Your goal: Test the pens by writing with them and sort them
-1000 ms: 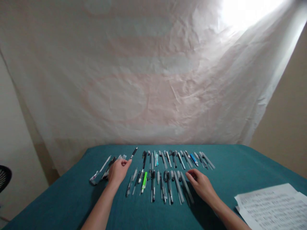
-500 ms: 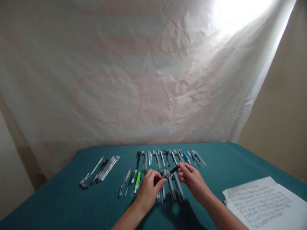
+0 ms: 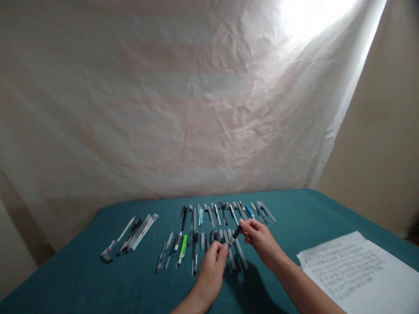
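Note:
Between my hands, above the near row of pens, a pen with a dark cap is held at a slant. My left hand is closed, pinching the pen's lower end between thumb and fingers. My right hand grips the dark upper end with its fingertips. Whether the cap is fully seated on the barrel cannot be made out. Under and beside my left hand lie several pens, among them a bright green highlighter and a dark clear-barrelled pen.
A far row of pens and caps includes a blue marker. A bundle of pens lies to the left, beside a pen with a dark end. Handwritten paper sheets lie at the right on the green tablecloth.
My left hand has shifted right and turned, bringing the pen to a steeper slant. More of the near row shows now. The whole view has swung slightly.

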